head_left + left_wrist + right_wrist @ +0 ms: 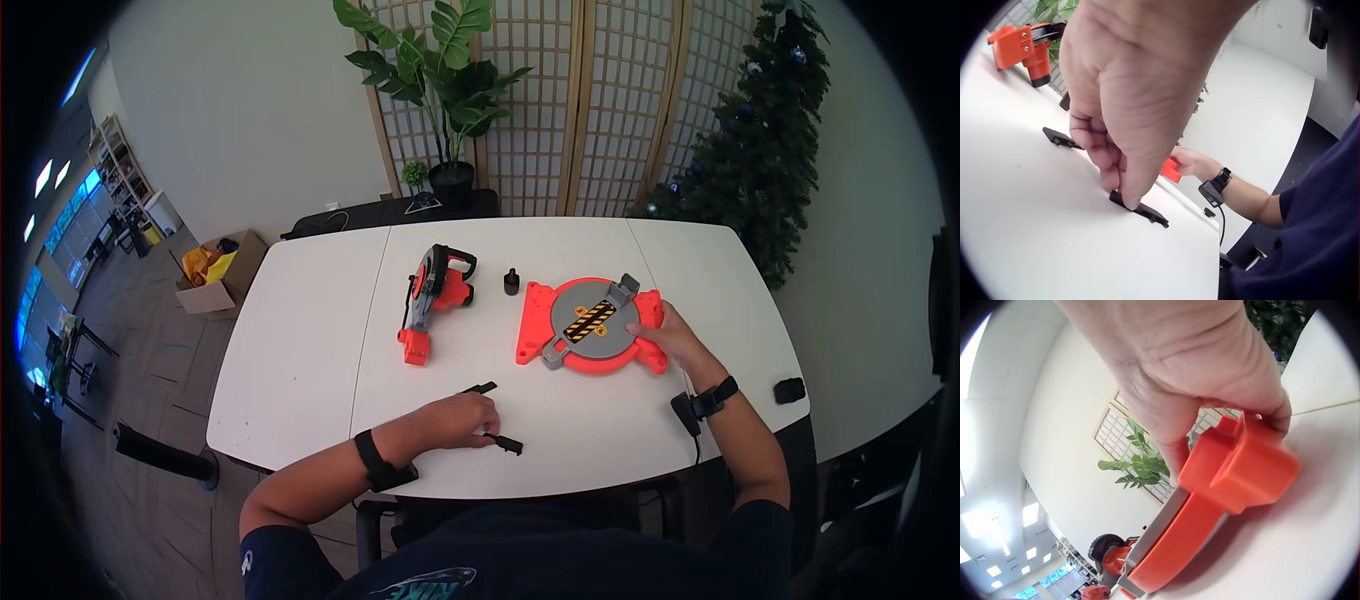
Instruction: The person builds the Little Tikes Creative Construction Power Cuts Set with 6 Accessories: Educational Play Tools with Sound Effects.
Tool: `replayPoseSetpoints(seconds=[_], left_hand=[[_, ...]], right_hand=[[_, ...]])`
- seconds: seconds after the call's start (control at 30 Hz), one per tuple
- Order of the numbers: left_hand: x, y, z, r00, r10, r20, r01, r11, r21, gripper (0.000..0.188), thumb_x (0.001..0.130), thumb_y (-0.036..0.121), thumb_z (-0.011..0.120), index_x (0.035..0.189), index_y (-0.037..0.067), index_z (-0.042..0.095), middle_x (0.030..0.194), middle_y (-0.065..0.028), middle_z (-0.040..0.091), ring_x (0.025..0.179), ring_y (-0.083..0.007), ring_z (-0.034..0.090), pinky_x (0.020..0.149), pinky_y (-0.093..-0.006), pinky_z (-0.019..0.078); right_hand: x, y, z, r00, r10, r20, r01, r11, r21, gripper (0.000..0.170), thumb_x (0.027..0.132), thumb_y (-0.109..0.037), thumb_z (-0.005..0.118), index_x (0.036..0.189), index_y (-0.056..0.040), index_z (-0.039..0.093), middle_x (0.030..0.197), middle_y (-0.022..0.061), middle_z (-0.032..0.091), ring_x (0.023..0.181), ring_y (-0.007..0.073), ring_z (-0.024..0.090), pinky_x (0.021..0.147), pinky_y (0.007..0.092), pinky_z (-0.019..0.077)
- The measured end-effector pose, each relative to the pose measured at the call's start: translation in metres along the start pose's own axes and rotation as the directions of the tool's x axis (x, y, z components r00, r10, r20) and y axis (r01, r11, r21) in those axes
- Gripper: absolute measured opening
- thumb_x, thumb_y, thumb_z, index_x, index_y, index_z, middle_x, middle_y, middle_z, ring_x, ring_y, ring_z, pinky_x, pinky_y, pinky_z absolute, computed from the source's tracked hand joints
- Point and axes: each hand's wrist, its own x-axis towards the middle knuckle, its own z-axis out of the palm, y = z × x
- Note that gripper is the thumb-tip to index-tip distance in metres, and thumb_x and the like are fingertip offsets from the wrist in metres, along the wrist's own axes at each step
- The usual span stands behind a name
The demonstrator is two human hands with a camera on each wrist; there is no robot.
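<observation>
Evidently, black strips: the near strip (509, 444) sat just before twelve o'clock from your seat; the other (480, 389) lay beyond it, towards eleven, partly behind your left hand (458, 418). Both looked light, stiff and small enough to skid, their little raised parts perhaps fragile; a long edge or an end promised the safest hold.
Left hand: nearly closed, with thumb and fingertips pinching one end of the near strip.
Round base: at one o'clock on the table (300, 370), the orange-red base (597, 367) with its grey disc (580, 298) looked like rigid, smooth hollow plastic, fairly light but wide. Its thick outer bracket seemed a firmer hold than the disc.
Right hand (680, 340): partly closed, gripping that bracket, thumb on top.
Saw-like part: it lay at eleven o'clock (422, 293), likely the bulkier thing, and best taken by its black handle.
Hard to see: your right fingertips were largely hidden by the bracket, as was the base's underside; the saw-like part was cut off in the left wrist view; you could not tell whether the pinched strip was lifted.
</observation>
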Motion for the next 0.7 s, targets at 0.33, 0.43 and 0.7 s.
replayPoseSetpoints(seconds=[0.33,0.43,0.7], left_hand=[[-0.008,0.006,-0.025,0.961,-0.222,-0.163,0.23,0.973,0.027,0.019,0.088,0.015,0.071,0.104,0.005,0.069,0.095,-0.0096,0.068,0.082,-0.0246,0.066,0.076,-0.0357,0.0535],[-0.01,0.001,-0.042,0.899,-0.354,-0.26,0.346,0.935,-0.077,0.017,0.091,0.015,0.069,0.101,0.002,0.066,0.087,-0.0109,0.069,0.077,-0.0262,0.068,0.072,-0.035,0.0538],[-0.008,-0.02,-0.048,0.775,-0.49,-0.4,0.426,0.872,-0.242,0.018,0.103,0.019,0.053,0.099,0.001,0.055,0.084,-0.0107,0.069,0.079,-0.0255,0.069,0.074,-0.0362,0.0524]], right_hand=[[-0.002,-0.002,0.001,0.999,0.005,0.051,-0.005,1.0,0.012,0.061,0.083,-0.014,0.082,0.131,0.0008,0.048,0.123,0.0134,0.064,0.112,0.0205,0.063,0.096,0.0339,0.0528],[-0.007,-0.01,0.001,0.996,0.047,0.08,-0.047,0.999,-0.001,0.062,0.083,-0.014,0.082,0.132,0.0016,0.048,0.124,0.0136,0.063,0.111,0.0204,0.063,0.096,0.0336,0.0532],[-0.007,-0.01,0.007,0.994,0.047,0.095,-0.028,0.981,-0.19,0.068,0.082,-0.016,0.083,0.135,0.0027,0.046,0.125,0.0152,0.063,0.112,0.0213,0.063,0.097,0.0334,0.0532]])
